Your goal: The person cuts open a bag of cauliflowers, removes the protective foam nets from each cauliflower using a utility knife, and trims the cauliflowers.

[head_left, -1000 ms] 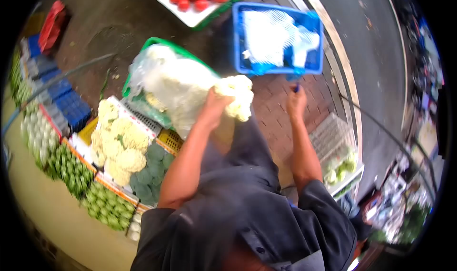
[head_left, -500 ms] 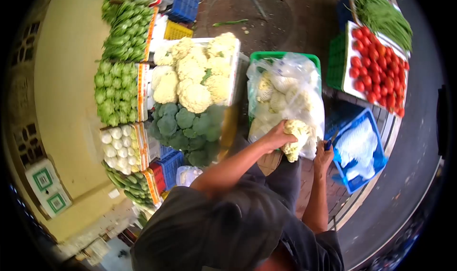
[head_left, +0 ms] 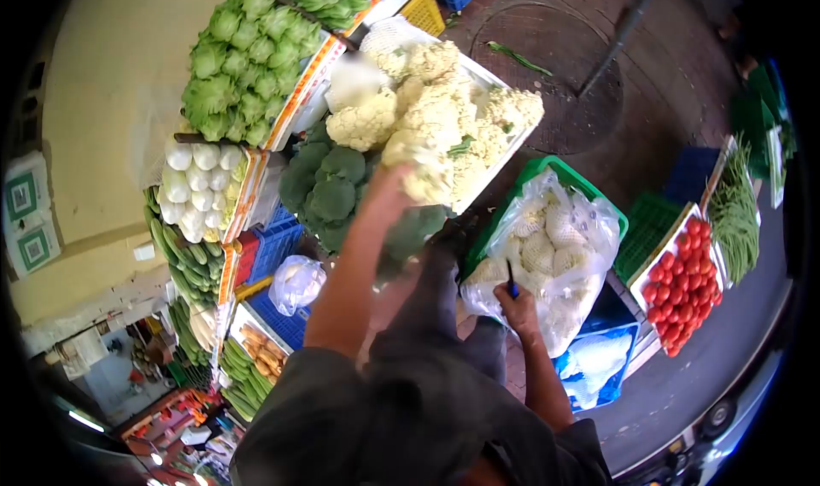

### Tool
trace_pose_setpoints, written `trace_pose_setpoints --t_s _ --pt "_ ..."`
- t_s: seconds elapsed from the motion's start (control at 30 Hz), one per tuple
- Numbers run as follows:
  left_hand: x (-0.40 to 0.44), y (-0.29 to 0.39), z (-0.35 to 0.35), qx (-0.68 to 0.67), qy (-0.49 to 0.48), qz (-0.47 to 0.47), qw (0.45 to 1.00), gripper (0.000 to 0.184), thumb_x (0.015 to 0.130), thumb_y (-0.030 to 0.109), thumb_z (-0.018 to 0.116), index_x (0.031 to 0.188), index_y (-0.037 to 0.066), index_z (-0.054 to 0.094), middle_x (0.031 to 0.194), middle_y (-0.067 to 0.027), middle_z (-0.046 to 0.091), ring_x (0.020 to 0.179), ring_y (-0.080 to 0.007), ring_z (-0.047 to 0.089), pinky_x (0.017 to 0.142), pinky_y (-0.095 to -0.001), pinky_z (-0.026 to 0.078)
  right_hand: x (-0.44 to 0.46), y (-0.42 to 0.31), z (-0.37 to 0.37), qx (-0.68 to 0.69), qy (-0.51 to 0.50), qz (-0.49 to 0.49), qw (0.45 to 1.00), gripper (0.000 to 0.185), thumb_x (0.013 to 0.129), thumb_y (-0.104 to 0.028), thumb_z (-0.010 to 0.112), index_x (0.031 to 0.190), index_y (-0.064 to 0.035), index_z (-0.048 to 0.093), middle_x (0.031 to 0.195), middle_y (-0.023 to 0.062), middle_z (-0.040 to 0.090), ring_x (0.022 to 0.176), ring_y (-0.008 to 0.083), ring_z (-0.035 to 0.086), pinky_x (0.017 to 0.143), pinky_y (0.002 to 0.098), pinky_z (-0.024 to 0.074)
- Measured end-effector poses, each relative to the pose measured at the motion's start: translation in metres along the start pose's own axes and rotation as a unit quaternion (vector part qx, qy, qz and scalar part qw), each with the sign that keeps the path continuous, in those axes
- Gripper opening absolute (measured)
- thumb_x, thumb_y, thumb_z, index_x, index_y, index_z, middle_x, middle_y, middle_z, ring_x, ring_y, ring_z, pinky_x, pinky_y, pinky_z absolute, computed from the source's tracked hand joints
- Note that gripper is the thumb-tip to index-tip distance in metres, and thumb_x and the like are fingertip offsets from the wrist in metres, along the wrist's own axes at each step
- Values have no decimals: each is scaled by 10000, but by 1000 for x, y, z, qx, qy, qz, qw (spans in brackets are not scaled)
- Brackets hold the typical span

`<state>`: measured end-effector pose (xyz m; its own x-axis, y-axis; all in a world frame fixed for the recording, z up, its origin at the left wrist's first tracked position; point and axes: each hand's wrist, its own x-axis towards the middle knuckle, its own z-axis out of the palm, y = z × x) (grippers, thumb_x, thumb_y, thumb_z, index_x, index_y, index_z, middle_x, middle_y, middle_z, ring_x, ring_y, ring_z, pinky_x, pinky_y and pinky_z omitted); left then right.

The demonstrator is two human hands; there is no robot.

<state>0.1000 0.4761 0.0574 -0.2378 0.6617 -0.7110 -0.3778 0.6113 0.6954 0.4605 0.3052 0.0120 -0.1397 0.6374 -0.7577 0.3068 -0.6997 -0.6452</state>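
My left hand (head_left: 393, 185) is stretched out over the tray of cauliflowers (head_left: 497, 110). Motion smears its fingers, but they appear closed on a cauliflower (head_left: 418, 151) at the near edge of the pile. Just below this hand and forearm lie dark green broccoli heads (head_left: 331, 197). In my right hand (head_left: 519, 310) is a knife (head_left: 512, 289) with a blue handle, its thin dark blade pointing up and away from me. Close by that hand, a clear plastic bag (head_left: 559, 311) holds several cauliflowers in white foam nets (head_left: 538, 254), inside a green crate (head_left: 617, 217).
Lettuces (head_left: 248, 59), white radish-like vegetables (head_left: 196, 183) and cucumbers (head_left: 184, 251) line the left. To the right are tomatoes (head_left: 683, 281), long green beans (head_left: 736, 225) and a blue crate (head_left: 628, 349) with white netting. A metal pole (head_left: 611, 50) slants across the far ground.
My left hand has moved with the cauliflower from beside the bag leftward to the tray. The right hand now has the knife in front of the bag. The whole view has turned.
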Motion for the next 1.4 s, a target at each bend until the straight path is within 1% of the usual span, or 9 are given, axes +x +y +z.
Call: trace_pose_setpoints --t_s 0.23,0.5,0.67,0.83,0.93,1.03,1.17,1.27,1.4 --pt "122 47 -121 -225 109 -193 949 685 873 581 742 1377 162 544 1392 -118 488 1216 -354 529 958 -611 518 -52 -7 19 -173 -276 36 945 303 917 -328 733 974 -31 734 743 41 677 710 117 632 675 325 515" --pt "176 41 -134 73 159 -255 951 983 831 711 708 1544 144 340 1397 -277 510 1100 -521 575 911 -641 528 -101 12 26 -88 -233 106 963 394 930 -371 682 1027 9 716 842 115 719 791 226 672 752 408 525" --pt "141 30 -141 70 107 -186 974 1015 887 680 669 1521 -30 315 1426 -260 524 1198 -453 576 934 -585 545 -89 -18 22 -74 -267 190 942 366 926 -395 716 913 -30 696 784 20 648 774 124 606 702 326 476" --pt "101 6 -136 120 130 -125 976 860 928 610 663 1529 65 379 1333 -205 591 940 -345 653 795 -496 586 -105 -9 12 -51 -225 145 962 392 926 -441 699 880 -52 699 752 10 622 730 113 578 659 325 458" --pt "46 -20 -95 238 18 -54 970 485 967 443 669 1287 91 576 992 -61 662 804 -186 609 705 -358 536 -118 8 1 -54 -217 139 965 438 934 -460 655 971 -28 717 810 112 685 754 214 650 718 401 503" --pt "-52 -65 -19 394 -287 6 873 362 997 365 610 843 42 667 804 -55 663 747 -196 606 706 -394 498 -123 52 7 -157 -109 24 981 420 950 -440 637 983 -28 710 853 186 709 792 317 693 739 458 520" --pt "-176 -132 59 555 -505 -42 660 482 1002 466 582 1077 20 750 1007 -220 729 961 -347 709 863 -430 521 -137 79 32 -217 113 -26 969 345 969 -381 606 1024 -48 677 927 260 691 894 440 672 782 534 513" --pt "-209 -189 70 648 -506 -11 569 511 982 496 586 970 7 736 983 -253 703 959 -414 683 859 -477 512 -138 119 56 -214 130 -48 967 281 967 -339 600 1031 -69 650 922 247 699 891 457 669 770 553 513" --pt "-230 -226 81 677 -441 52 587 364 948 405 624 959 54 720 915 -221 706 890 -405 688 798 -495 529 -163 118 38 -148 232 -4 961 219 937 -275 585 999 -77 659 908 256 699 847 462 677 739 562 518"
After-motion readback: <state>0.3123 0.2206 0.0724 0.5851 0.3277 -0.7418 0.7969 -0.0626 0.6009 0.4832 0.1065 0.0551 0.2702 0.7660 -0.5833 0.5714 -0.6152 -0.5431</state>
